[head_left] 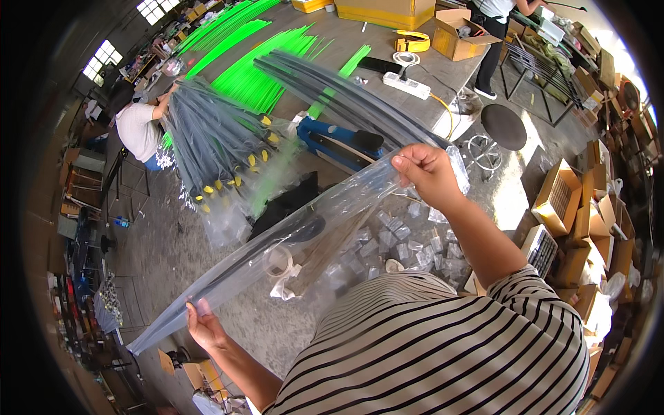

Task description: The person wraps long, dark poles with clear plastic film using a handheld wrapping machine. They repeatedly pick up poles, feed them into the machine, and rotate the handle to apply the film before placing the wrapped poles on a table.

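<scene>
A long clear plastic bag [346, 196] is stretched slantwise in front of me. My right hand [429, 174] pinches its upper right end, and my left hand [205, 326] pinches it near the lower left end. See-through, it shows a tape roll [278, 261] and small clear packets [394, 235] behind it. Just beyond the right hand, on the table, is a blue hand-lever bag sealer [335, 144]. A bundle of long grey plastic sleeves [339, 86] lies past the sealer.
Left of the sealer lie grey bagged bundles [207, 131] with yellow tips, beside bright green rods [259, 72]. A person [138, 128] leans over their far end. A power strip [406, 85], cardboard box [460, 34] and round stool [503, 126] are at the right.
</scene>
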The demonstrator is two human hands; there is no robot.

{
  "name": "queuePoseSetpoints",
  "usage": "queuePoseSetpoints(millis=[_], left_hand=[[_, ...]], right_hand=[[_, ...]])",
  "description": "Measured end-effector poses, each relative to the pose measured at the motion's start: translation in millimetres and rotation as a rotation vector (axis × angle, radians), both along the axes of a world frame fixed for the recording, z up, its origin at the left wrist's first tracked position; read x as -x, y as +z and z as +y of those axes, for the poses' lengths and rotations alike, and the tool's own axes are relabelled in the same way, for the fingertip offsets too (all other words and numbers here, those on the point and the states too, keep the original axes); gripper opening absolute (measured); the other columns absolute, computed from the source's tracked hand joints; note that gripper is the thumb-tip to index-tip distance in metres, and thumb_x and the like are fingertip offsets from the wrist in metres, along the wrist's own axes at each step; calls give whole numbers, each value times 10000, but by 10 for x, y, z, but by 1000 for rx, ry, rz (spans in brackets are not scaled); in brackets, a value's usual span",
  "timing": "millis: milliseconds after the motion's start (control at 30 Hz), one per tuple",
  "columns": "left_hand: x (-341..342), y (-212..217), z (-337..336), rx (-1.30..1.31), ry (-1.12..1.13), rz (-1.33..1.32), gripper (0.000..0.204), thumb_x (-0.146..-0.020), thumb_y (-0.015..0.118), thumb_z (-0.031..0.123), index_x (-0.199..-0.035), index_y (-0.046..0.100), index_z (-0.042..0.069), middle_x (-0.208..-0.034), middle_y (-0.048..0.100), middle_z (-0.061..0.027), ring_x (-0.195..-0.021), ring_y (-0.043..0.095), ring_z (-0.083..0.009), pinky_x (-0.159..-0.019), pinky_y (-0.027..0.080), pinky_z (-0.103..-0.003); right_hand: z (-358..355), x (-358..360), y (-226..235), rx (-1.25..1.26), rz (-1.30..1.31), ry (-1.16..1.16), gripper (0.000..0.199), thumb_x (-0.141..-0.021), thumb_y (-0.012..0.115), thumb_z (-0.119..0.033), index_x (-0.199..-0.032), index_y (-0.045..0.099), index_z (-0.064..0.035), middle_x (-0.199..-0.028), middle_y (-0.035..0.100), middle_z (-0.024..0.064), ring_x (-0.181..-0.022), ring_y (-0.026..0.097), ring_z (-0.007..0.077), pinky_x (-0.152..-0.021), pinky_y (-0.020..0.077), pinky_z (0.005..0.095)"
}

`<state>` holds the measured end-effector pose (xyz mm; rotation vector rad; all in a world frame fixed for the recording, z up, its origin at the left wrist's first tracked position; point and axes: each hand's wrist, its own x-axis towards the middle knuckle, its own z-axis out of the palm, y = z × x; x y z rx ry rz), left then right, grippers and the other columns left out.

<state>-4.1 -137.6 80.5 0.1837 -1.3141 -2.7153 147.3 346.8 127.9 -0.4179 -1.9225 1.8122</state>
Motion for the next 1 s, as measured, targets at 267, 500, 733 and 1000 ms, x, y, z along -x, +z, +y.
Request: queuePoseSetpoints(millis=[267, 500, 733, 1000], left_hand=[[-47, 52, 8, -88, 14, 13, 168, -826, 515, 15, -965, 530, -78, -1005, 568, -132, -947, 547, -194, -886, 447, -327], [-65, 88, 87, -91, 26, 26, 147, -816, 525, 6, -935, 541, -78, -955, 581, -132, -915, 556, -196, -889, 447, -340], [-63, 24, 212, -77, -19, 79, 101, -811, 525, -2, -876, 567, -67, -941, 584, -127, -915, 555, -192, -914, 436, -362], [-83, -11, 284, -34, -63, 117, 166, -818, 517, 5, -961, 542, -75, -1016, 558, -132, -921, 555, -200, -894, 451, -375]], right_hand=[[-64, 2, -201, 101, 219, -59, 90, -820, 582, -107, -822, 580, -17, -679, 521, -20, -600, 413, 35, -542, 345, 182], [-239, 18, -393, 451, 192, -374, 424, -821, 564, -350, -1015, 517, 24, -844, 579, 48, -770, 506, 99, -719, 390, 232], [-894, 171, -46, 785, 107, 119, 588, -835, 497, -444, -1111, 455, 73, -1069, 554, 137, -1009, 519, 202, -895, 385, 336], [-950, 281, 8, 997, 176, 34, 466, -866, 473, -385, -1085, 481, 26, -1109, 542, 124, -1052, 497, 201, -905, 374, 327]])
